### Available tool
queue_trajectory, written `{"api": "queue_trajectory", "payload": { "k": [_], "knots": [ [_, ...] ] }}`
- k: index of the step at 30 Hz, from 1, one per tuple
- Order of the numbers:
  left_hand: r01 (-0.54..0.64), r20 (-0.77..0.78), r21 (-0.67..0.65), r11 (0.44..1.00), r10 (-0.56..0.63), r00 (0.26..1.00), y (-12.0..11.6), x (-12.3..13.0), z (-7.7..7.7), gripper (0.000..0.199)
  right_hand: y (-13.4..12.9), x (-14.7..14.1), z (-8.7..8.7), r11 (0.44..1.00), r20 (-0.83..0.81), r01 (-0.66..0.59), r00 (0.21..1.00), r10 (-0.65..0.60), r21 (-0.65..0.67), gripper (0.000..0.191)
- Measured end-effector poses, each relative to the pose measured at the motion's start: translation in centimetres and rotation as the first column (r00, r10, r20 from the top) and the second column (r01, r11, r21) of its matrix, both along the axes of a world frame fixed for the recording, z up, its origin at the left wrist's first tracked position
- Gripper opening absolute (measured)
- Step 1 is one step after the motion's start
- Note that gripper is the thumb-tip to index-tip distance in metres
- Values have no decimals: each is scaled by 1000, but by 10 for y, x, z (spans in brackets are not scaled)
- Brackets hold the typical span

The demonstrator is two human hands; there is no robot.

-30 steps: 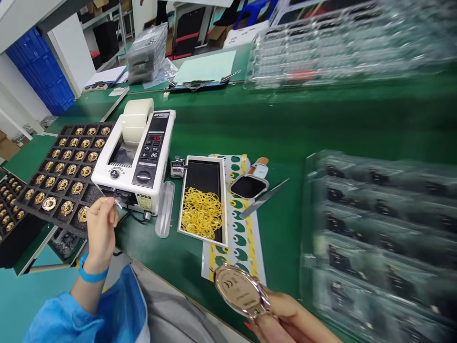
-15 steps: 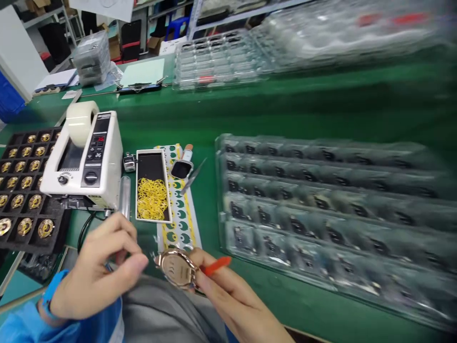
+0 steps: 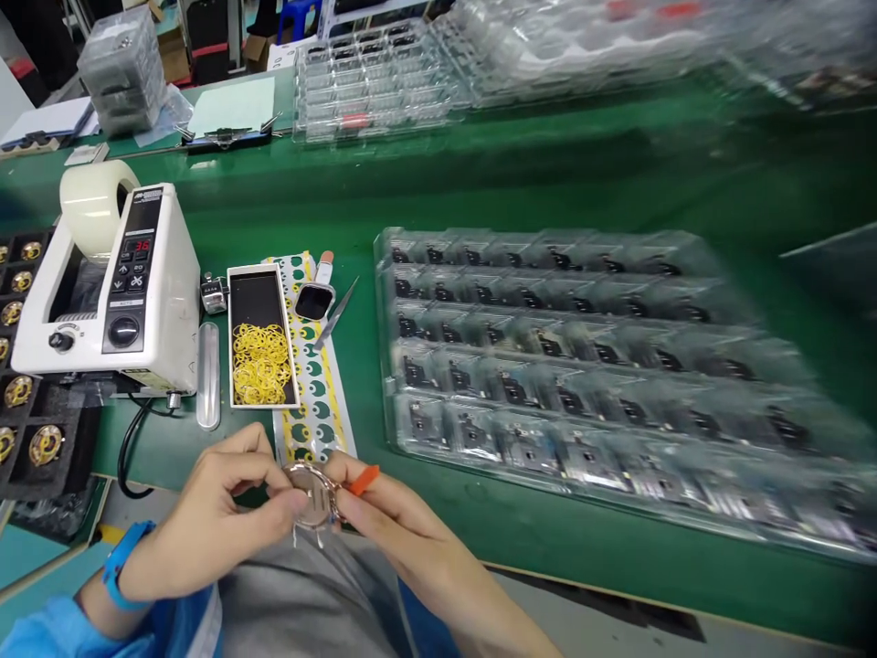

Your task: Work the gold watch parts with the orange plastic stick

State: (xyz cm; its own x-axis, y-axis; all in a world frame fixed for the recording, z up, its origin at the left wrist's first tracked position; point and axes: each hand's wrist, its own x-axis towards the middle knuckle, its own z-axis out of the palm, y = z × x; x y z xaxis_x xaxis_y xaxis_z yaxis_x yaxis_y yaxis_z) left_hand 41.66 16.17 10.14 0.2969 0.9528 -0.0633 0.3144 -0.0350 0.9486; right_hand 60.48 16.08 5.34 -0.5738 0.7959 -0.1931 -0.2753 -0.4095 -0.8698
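Observation:
A round rose-gold metal case [image 3: 316, 494], like a watch case, is held low in front of my lap. My right hand [image 3: 401, 525] grips its right edge, with an orange strip [image 3: 364, 481] sticking out between the fingers. My left hand [image 3: 229, 516], with a blue band at the wrist, pinches the case's left edge between thumb and fingers. Just beyond the hands lie a white-rimmed box [image 3: 293, 384] with yellow rings [image 3: 261, 364], a die-cut yellow and white sheet [image 3: 321, 402], a smartwatch [image 3: 314, 302] and tweezers [image 3: 337, 313].
A white tape dispenser [image 3: 154, 274] stands at the left, beside a black tray of gold round parts [image 3: 47, 445]. A large clear tray [image 3: 390, 366] of dark parts covers the right. Clear trays [image 3: 376, 82] and a clipboard [image 3: 231, 110] lie at the back.
My left hand has come over to the case and closed on its left edge. My right hand still holds it. The whole view has shifted, so the bench things sit further left.

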Motion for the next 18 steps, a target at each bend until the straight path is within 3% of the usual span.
{"api": "queue_trajectory", "payload": {
  "k": [6, 10, 13, 16, 18],
  "knots": [
    [-13, -69, 39, 999, 16, 997, -1, 5, -3, 26, -1, -1, 3, 1000, 47, 17, 999, -17, -2, 47],
    [-39, -258, 209, 977, 94, 961, -5, 8, -1, 27, -1, -2, 5, 998, 101, 54, 993, -57, 35, 47],
    [-85, -417, 358, 930, 241, 876, -8, 1, 1, 27, -2, 1, 4, 994, 137, 96, 985, -103, 53, 48],
    [-186, -330, 474, 860, 370, 869, -8, -7, 1, 19, -2, 3, 3, 994, 149, 99, 983, -106, 55, 48],
    [-178, -187, 501, 847, 307, 933, -6, -6, -2, 10, -2, 3, 1, 995, 144, 82, 986, -89, 55, 47]
  ]
}}
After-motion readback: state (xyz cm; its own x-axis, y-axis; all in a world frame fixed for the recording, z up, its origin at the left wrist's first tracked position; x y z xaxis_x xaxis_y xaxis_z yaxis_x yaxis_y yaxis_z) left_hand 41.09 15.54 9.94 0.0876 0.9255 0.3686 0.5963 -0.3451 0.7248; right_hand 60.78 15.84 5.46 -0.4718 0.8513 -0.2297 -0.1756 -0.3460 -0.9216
